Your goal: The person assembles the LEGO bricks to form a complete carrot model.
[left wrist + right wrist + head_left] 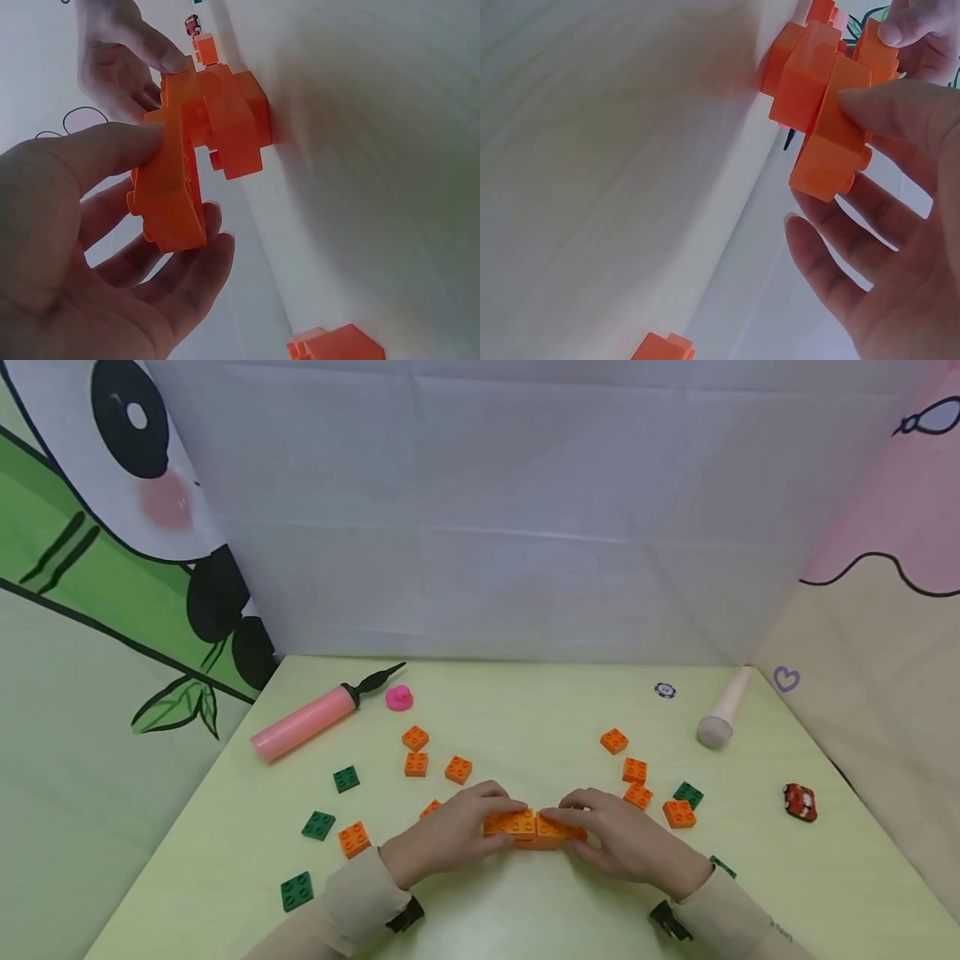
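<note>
A: Left to right, what's held?
B: Left hand (459,828) pinches left orange block (516,825); right block (558,831) is pinched by right hand (624,839). Both mid-counter (517,914), over lower blocks (231,124). Can't tell if seated.
A: Handling?
B: Likely light, stiff, slightly slick, hardly fragile. Grip the flat sides, off the studs (132,202).

A low orange stack (229,124), smooth-sided plastic, stands at least two bricks high. Above it, end to end, are two more orange bricks, studs up: the left brick (510,824) overhangs the stack's left end, a gap beneath it, and the right brick (832,139) overhangs its right end.
</note>
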The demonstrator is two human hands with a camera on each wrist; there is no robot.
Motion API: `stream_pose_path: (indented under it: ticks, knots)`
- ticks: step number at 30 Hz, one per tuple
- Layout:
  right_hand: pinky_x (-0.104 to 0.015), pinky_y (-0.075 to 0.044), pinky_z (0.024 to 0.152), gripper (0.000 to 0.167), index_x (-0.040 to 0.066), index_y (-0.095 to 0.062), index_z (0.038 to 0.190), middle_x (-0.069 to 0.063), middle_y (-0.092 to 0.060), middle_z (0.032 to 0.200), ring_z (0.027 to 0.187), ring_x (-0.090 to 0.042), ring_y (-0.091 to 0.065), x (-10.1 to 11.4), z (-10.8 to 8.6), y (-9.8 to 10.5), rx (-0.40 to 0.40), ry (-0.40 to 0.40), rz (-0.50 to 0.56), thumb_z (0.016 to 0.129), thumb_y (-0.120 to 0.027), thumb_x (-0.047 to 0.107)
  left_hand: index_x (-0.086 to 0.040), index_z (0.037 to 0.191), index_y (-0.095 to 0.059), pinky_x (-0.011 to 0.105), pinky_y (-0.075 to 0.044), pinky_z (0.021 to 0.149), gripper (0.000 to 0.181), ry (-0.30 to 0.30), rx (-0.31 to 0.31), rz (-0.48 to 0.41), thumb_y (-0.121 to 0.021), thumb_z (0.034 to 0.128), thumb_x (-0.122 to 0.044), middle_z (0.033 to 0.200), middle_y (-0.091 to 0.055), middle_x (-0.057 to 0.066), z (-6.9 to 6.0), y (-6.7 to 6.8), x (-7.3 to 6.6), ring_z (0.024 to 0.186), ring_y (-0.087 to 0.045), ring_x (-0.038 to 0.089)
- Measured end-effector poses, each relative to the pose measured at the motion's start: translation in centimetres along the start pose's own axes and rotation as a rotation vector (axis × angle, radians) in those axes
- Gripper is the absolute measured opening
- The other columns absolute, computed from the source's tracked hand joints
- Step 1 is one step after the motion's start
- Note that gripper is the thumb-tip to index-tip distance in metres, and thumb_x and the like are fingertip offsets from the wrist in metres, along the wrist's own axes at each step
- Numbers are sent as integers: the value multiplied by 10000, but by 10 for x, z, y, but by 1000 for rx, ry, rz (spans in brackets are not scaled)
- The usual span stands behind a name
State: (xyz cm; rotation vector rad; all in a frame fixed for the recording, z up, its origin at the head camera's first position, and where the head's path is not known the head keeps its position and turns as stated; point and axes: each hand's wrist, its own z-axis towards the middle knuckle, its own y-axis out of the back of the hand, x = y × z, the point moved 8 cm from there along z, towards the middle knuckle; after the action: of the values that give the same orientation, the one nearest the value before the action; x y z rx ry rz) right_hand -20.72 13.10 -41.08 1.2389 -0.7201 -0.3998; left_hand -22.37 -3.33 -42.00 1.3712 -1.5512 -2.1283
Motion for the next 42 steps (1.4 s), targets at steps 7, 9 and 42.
stream_pose_path:
  ticks: [7, 9, 42]
  knots:
    - [-313, -547, 852, 418, 256, -646, 1337, 56, -624, 1187, 995, -111, -593, -1, -1, -2, -15, 5, 16, 926, -708, 214, -205, 1323, -657, 223, -501, 894, 379, 21, 34, 13, -687, 949, -256, 1128, -597, -80, 5, -6, 1, 968, -538, 45]
    - [-311, -548, 851, 420, 255, -648, 1335, 53, -625, 1185, 992, -113, -593, -1, -1, -1, -17, 3, 12, 923, -710, 209, -199, 1327, -655, 226, -503, 900, 382, 16, 41, 16, -684, 950, -257, 1131, -611, -76, 6, -6, 0, 975, -548, 47]
    - [-325, -548, 900, 427, 243, -637, 1349, 62, -640, 1199, 1062, -126, -593, -4, 1, -2, 4, -28, 30, 930, -710, 209, -187, 1322, -669, 212, -504, 835, 400, 43, 78, 51, -715, 932, -264, 1076, -637, -58, 10, -7, 2, 899, -547, 46]
